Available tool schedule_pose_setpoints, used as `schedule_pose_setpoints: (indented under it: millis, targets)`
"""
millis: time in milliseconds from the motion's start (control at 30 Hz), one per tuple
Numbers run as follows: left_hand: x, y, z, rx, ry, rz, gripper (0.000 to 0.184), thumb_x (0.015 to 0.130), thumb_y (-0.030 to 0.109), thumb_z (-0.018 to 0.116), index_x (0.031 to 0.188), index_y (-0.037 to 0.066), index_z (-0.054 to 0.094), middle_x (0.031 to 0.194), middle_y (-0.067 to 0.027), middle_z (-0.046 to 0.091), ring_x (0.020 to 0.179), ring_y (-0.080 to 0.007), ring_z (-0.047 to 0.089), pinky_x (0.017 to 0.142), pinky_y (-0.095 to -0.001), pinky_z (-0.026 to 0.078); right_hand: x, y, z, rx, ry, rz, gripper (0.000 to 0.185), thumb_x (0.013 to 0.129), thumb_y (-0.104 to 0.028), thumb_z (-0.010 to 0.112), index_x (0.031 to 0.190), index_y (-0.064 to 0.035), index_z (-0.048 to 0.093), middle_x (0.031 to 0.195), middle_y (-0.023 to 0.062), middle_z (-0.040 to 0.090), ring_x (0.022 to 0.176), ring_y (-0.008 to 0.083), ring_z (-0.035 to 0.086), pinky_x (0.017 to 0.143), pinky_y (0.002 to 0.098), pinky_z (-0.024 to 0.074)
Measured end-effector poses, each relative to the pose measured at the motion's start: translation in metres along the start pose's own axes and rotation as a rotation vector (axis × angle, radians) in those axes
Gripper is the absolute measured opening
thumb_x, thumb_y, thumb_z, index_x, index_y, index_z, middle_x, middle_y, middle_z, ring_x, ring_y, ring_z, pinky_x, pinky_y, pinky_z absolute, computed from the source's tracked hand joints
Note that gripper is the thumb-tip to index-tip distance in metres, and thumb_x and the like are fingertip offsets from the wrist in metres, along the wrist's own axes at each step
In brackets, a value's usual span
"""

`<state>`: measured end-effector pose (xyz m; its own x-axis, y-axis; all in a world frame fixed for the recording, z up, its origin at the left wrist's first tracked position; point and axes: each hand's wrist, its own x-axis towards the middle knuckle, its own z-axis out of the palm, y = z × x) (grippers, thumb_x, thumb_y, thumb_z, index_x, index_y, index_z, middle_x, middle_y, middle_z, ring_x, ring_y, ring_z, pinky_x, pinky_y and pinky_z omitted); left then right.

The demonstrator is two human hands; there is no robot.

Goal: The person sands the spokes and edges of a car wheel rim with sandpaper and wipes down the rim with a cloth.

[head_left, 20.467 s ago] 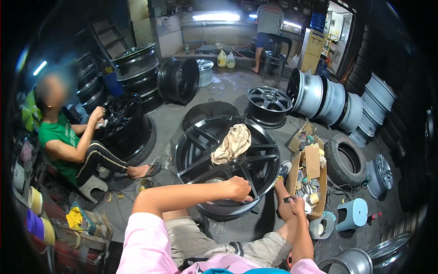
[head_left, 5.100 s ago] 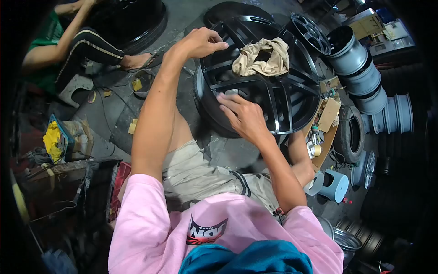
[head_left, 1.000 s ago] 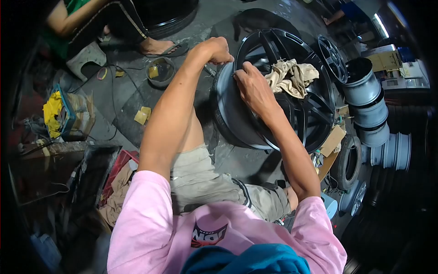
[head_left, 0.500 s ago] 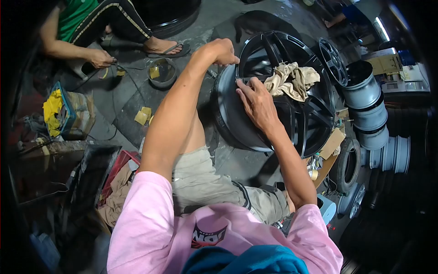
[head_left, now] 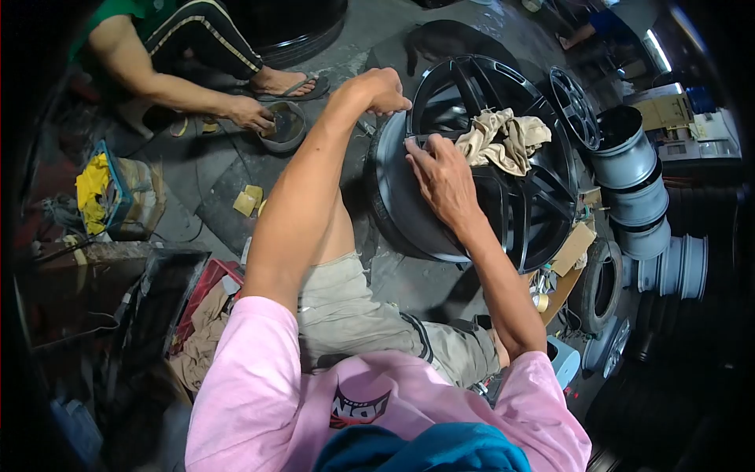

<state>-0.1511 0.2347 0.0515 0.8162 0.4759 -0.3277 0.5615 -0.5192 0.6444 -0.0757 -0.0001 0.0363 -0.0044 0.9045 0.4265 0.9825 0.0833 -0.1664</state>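
Note:
A black multi-spoke wheel rim [head_left: 511, 200] lies face up before me, its silvery barrel towards my legs. My left hand [head_left: 383, 92] is curled at the rim's upper left edge, fingertips touching or very near the lip. Just below it, my right hand [head_left: 442, 175] has its fingers bent together over the same edge, in a pinch. What either hand holds is too small or hidden to make out. A crumpled beige cloth [head_left: 505, 141] rests on the spokes, right of my right hand.
At upper left a seated co-worker's hand [head_left: 252, 114] reaches to a round bowl [head_left: 283, 130]. Yellow pieces [head_left: 248, 200] lie on the floor. Silver rims [head_left: 629, 161] are lined up at right, near a tyre [head_left: 595, 287] and a cardboard box [head_left: 565, 291]. A yellow cloth [head_left: 93, 189] lies at far left.
The co-worker's hand has moved right, from over the cable to the bowl. My hands have stayed at the same part of the rim's edge, with only slight finger movement.

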Motion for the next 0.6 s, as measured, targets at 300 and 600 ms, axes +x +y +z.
schedule_pose_setpoints:
  millis: [300, 600]
  targets:
    - [0.007, -0.008, -0.002, -0.026, 0.008, 0.011, 0.036, 0.094, 0.036, 0.075, 0.088, 0.0, 0.077, 0.078, -0.0071, 0.075, 0.068, -0.016, 0.069, 0.065, -0.0328, 0.056, 0.001, 0.001, -0.007, -0.111, -0.055, -0.057, 0.024, 0.095, -0.02, 0.07, 0.116, -0.0092, 0.075, 0.097, 0.007, 0.053, 0.093, 0.0256, 0.053, 0.078, 0.0403, 0.0414]
    - [0.001, -0.002, -0.005, -0.015, -0.013, 0.011, 0.035, 0.093, 0.034, 0.075, 0.09, -0.001, 0.077, 0.079, -0.0072, 0.075, 0.072, -0.0169, 0.07, 0.068, -0.0338, 0.057, -0.008, -0.007, -0.009, -0.159, -0.028, -0.05, 0.024, 0.095, -0.022, 0.07, 0.115, -0.0101, 0.075, 0.1, 0.007, 0.055, 0.094, 0.0255, 0.052, 0.079, 0.0406, 0.042]
